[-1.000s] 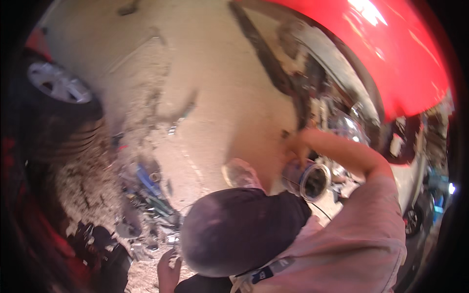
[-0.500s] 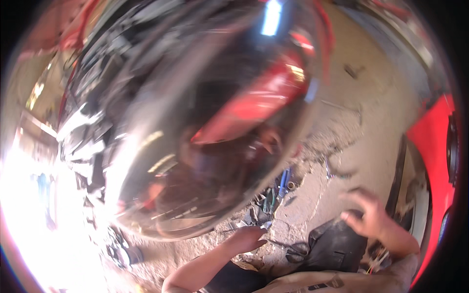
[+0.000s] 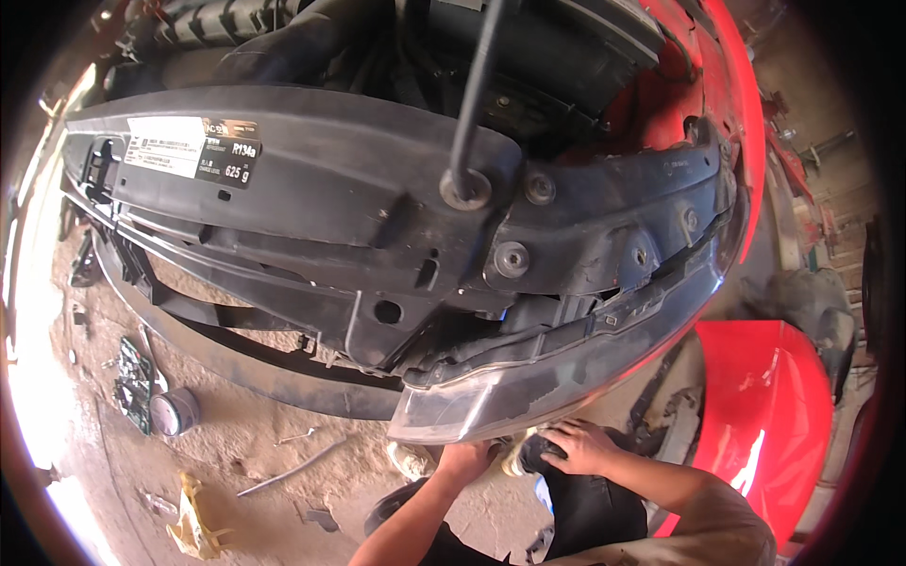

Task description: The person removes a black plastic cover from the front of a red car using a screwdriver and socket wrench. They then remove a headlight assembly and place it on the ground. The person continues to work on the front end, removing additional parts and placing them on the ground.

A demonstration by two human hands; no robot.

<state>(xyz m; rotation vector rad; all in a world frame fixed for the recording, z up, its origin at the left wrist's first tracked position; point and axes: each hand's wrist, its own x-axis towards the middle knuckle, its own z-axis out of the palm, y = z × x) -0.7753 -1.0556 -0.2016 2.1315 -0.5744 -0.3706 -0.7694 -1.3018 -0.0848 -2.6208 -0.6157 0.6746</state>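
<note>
A clear headlight (image 3: 500, 406) with a red edge fills the lower right of the car front, fitted under a black plastic front panel (image 3: 311, 236). Just below its lower rim is my left hand (image 3: 469, 461); the headlight's edge hides most of its fingers, so what they hold, if anything, does not show. To the right, my right hand (image 3: 578, 447) lies spread over my bent knee in dark trousers (image 3: 590, 500), with nothing visible in it. Its fingertips are close to the headlight's underside without plainly touching it.
A metal prop rod (image 3: 475, 104) stands in the front panel. A red body panel (image 3: 764, 406) lies at my right. On the floor at left are a tool tray (image 3: 135, 387), a round tin (image 3: 176, 412), a thin rod (image 3: 293, 467) and a crumpled yellow wrapper (image 3: 196, 519).
My view has swung from a blurred close look at the headlight to a wider one over the car front. My right hand has come down from the air onto my knee.
</note>
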